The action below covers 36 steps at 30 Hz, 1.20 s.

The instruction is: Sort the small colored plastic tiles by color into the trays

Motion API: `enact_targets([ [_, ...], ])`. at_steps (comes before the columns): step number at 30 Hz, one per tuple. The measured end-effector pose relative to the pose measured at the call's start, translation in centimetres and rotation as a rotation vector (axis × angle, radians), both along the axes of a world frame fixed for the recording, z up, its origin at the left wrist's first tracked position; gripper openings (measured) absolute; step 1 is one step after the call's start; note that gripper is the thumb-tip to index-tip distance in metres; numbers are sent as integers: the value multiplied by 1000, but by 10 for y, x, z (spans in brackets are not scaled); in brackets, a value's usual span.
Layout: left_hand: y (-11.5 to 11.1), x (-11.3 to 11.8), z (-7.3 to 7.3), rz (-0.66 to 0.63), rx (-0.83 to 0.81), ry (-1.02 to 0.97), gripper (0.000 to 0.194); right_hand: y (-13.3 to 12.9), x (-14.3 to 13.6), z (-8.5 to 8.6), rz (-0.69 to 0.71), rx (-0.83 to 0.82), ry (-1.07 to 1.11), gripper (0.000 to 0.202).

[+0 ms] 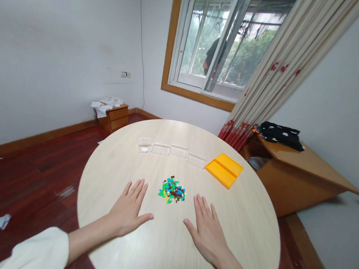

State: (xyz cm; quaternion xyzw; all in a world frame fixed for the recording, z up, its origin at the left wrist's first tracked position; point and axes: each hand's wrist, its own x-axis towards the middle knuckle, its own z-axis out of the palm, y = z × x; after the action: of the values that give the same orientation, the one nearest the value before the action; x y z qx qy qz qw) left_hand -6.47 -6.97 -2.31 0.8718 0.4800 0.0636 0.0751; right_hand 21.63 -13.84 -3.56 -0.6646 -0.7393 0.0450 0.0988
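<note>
My left hand (128, 212) lies flat on the round wooden table (161, 246), fingers spread and holding nothing. Palm down on the same tabletop, my right hand (207, 231) is also open, with its thumb pointing inward. Between the two hands and slightly beyond them sits a loose pile of small building bricks (172, 190) in green, blue, brown, yellow and white. Neither hand touches the pile. Farther back, several clear plastic boxes (179, 151) stand in a slightly curved row. At the row's right end lies a yellow tray (225, 170) divided into two compartments.
A small wooden cabinet (117, 119) with papers on top stands behind the table at left. To the right is a tilted wooden piece of furniture (306, 173) with a black spotted cloth (280, 135) on it. A curtain (270, 71) hangs beside the window.
</note>
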Motion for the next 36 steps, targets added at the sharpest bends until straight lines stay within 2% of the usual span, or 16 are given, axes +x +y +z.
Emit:
enact_targets([
  [5, -5, 3, 4, 9, -50, -27, 97, -2, -2, 0, -14, -30, 90, 76],
  [8, 1, 3, 9, 18, -100, -120, 89, 2, 4, 4, -44, -64, 330, 76],
  [10, 18, -3, 19, 38, -160, -275, 76, 9, 15, 13, -112, -112, 668, 74],
  [13, 62, -19, 36, 165, -260, -687, 58, 24, 42, 33, -248, -110, 1435, 64],
  [15, 98, -32, 45, 334, -284, -942, 51, 36, 57, 45, -350, -41, 1867, 47],
  [16, 115, -37, 47, 443, -259, -1018, 46, 42, 62, 49, -405, -24, 2013, 38],
  [18, 146, -44, 47, 662, -164, -977, 38, 54, 64, 53, -495, -11, 2190, 29],
  [20, 171, -42, 43, 715, -147, -925, 40, 67, 56, 50, -539, -3, 2239, 25],
  [22, 190, -35, 37, 732, -119, -875, 46, 80, 41, 42, -499, 12, 2185, 22],
  [25, 211, -20, 28, 759, -47, -805, 54, 95, 19, 26, -388, 186, 1929, 26],
  [27, 221, -13, 22, 771, -32, -777, 48, 100, 9, 17, -314, 243, 1735, 34],
  [32, 226, -8, 10, 773, 3, -790, 10, 99, 5, 10, -189, 230, 1475, 44],
  [36, 210, -14, 9, 749, 45, -894, 11, 96, 4, 14, -181, 210, 1405, 42],
])
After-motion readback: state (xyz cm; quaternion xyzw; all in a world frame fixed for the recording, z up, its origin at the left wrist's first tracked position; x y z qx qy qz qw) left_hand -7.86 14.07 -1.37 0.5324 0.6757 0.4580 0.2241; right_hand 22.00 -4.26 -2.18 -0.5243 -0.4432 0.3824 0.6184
